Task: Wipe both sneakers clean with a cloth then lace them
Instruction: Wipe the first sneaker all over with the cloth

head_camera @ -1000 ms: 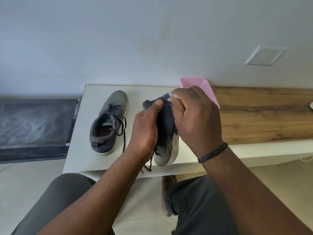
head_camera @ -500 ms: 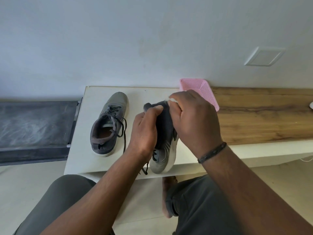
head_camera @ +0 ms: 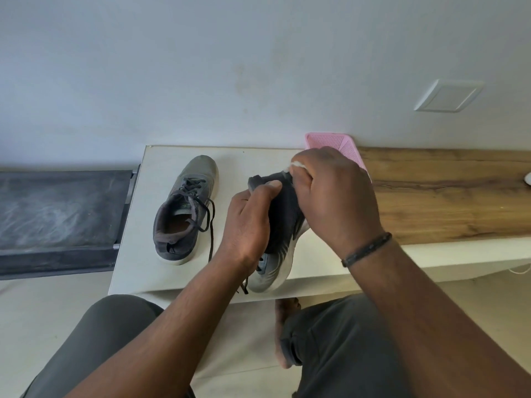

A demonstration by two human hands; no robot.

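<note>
One grey sneaker [head_camera: 184, 211] lies flat on the white table [head_camera: 138, 225], toe toward the wall, its dark laces trailing loose. The second grey sneaker [head_camera: 275, 254] is held up on end over the table's front edge, heel up and toe down. My left hand [head_camera: 247, 228] grips it by the heel collar, thumb on top. My right hand [head_camera: 330, 196] is closed on a white cloth [head_camera: 297, 165], pressed against the upper side of the held sneaker. Only a small bit of cloth shows above the fingers.
A pink mesh basket [head_camera: 330, 140] stands against the wall behind my right hand. A wooden counter [head_camera: 445, 196] runs to the right. A dark padded bench [head_camera: 57, 214] sits to the left. My knees and a bare foot [head_camera: 284, 334] are below the table.
My right hand with the cloth has shifted slightly up along the held sneaker's side. The sneaker has tilted a little. The other sneaker has not moved.
</note>
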